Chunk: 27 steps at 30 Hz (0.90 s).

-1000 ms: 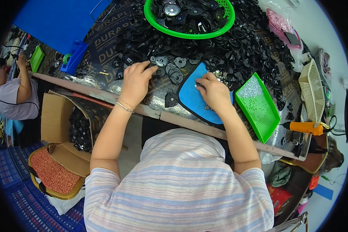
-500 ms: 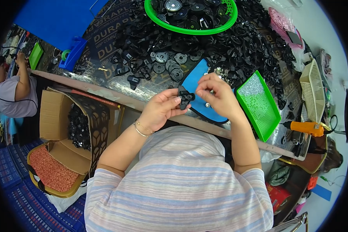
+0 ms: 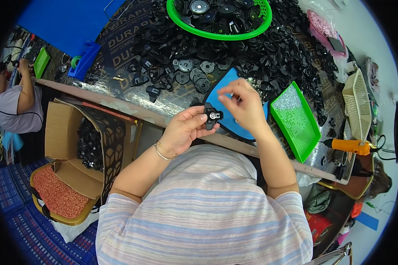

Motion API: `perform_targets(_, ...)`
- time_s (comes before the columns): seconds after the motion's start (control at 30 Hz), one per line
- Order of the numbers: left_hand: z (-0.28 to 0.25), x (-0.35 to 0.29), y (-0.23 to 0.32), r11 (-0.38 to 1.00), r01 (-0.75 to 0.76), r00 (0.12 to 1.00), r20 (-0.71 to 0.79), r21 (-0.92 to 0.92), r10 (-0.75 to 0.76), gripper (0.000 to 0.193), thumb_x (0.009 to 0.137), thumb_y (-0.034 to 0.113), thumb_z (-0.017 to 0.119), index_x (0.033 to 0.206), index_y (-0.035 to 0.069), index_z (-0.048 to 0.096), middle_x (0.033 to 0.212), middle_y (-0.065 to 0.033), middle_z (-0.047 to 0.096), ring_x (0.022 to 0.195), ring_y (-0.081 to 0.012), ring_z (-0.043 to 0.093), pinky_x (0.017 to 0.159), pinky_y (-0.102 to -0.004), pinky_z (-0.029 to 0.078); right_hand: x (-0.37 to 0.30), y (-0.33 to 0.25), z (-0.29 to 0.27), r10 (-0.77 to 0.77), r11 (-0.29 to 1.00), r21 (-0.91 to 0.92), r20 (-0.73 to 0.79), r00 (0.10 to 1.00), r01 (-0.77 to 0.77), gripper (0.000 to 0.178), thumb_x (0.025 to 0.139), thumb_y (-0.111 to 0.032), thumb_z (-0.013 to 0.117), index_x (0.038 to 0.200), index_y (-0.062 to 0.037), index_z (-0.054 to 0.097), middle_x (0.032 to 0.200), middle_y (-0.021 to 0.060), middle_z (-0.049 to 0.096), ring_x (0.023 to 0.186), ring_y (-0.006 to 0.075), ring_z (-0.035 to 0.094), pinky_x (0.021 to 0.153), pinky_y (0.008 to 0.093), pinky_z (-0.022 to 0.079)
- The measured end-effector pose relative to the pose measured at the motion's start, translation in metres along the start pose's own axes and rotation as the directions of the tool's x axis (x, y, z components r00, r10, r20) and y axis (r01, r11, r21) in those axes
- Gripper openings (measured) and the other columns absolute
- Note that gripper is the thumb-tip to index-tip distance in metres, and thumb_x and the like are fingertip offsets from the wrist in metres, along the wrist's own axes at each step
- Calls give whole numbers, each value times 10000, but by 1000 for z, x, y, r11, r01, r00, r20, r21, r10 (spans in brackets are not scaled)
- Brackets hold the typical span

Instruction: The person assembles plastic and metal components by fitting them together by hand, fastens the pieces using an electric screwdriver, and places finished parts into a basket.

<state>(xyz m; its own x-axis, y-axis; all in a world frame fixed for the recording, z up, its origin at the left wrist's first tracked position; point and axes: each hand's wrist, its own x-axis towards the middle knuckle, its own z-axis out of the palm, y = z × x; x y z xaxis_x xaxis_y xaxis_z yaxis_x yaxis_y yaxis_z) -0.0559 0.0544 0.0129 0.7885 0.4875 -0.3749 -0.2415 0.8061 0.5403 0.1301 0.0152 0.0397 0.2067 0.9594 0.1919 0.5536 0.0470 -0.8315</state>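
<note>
My left hand pinches a small black plastic part between thumb and fingers, close to the table's front edge. A round silver metal piece shows in the middle of that part. Over a blue mat, my right hand hangs just right of the part and apart from it. Its fingers are curled, with thumb and forefinger close together; whatever they hold, if anything, is too small to make out. Small shiny metal pieces lie at the mat's right edge.
A green tray of tiny silvery pieces stands right of the mat. Heaped black parts cover the table behind, around a green basket. An orange-handled power tool lies at right, a blue tape dispenser at left. Further left, a co-worker sits.
My right hand has drawn slightly up and away from the black part, fingers curled. The part has turned in my left hand, and its silver centre now shows.
</note>
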Motion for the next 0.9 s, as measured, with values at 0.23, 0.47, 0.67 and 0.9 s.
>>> perform_targets(0.23,-5,-11,6,999,-37,998,-47,-1,36,234,880,51,480,1104,-16,475,982,-101,581,890,-215,606,788,-326,525,37,20,36,14,913,-401,201,979,69,498,658,-170,713,1123,-138,540,1043,72,536,911,289,570,752,373,475)
perform_targets(0.47,-8,-11,7,999,-46,997,-53,12,47,244,884,53,471,1115,-25,468,980,-107,583,884,-207,606,784,-318,526,32,19,26,52,903,-428,183,982,32,511,678,-225,711,1153,-155,537,1065,57,533,762,233,586,697,333,485)
perform_targets(0.67,-6,-7,5,999,-38,999,-1,32,38,253,888,59,466,1126,-24,476,1006,-116,582,899,-221,603,788,-319,524,40,29,-7,102,811,-575,-35,994,-103,373,717,-199,662,1074,-125,587,1067,42,541,906,257,581,739,369,486)
perform_targets(0.9,-5,-6,-1,1000,-27,999,21,14,26,248,891,63,460,1125,-9,493,1012,-117,590,913,-244,603,797,-331,519,39,34,18,-58,920,-373,183,981,123,482,662,-225,715,1109,-133,560,1057,52,545,674,213,582,647,318,491)
